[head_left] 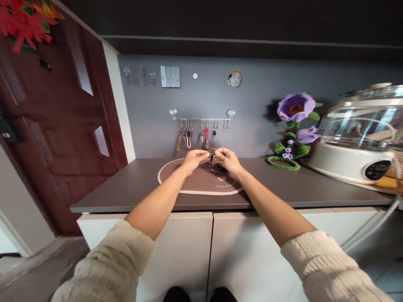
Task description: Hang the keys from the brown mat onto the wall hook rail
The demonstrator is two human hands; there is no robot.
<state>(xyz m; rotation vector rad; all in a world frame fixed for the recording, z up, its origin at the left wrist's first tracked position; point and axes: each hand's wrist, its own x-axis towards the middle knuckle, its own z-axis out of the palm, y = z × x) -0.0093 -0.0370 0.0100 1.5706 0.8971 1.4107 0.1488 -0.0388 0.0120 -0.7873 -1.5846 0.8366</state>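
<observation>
Both of my hands meet over a brown oval mat [201, 182] with a pale rim on the counter. My left hand [195, 159] pinches the left side of a metal key ring [212, 150]. On its right side the fingers of my right hand [229, 160] are closed on the same ring. A few dark and silvery keys [212, 159] hang from it between my fingertips. Below them, a small dark cluster [219, 166] shows by my right fingers; I cannot tell whether it hangs or lies on the mat.
Behind my hands, a clear hook rail [203, 120] on the grey wall carries several key sets. To the right stand a purple flower ornament [296, 108] and a white appliance with a clear lid [349, 161]. A dark red door [63, 126] is at left; a dark cabinet [252, 25] overhangs.
</observation>
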